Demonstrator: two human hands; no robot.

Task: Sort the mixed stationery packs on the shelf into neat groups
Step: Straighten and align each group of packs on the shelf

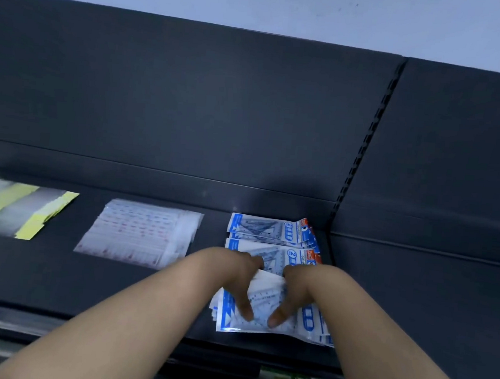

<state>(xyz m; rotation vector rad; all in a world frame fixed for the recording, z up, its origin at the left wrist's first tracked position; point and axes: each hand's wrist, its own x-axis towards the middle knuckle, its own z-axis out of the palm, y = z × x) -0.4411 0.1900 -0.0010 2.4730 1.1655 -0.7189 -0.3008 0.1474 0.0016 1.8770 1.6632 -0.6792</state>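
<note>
The shelf (132, 281) is a flat, matte, dark grey board with a plain back panel of the same colour and a slotted upright post at the right.

In the lower right of centre, both hands are clamped on the near pile (311, 321) of stationery packs. The left hand (236, 279) and the right hand (297, 290) sit side by side. Each thumb is pressed flat on the top pack and the fingers are tucked over the far edge, where a white edge lifts between them.

The packs are glossy, flat plastic sleeves, white with bright blue borders. A clear set square shows through the film, and the pile is slightly fanned. Just behind lie two further rows of the same blue-and-white packs (269, 229), with red-orange corners at the right.

At centre is a stack of clear sleeves (139, 232), milky with rows of faint red print. At the left edge are grey and yellow packs (14, 211), blurred.
</note>
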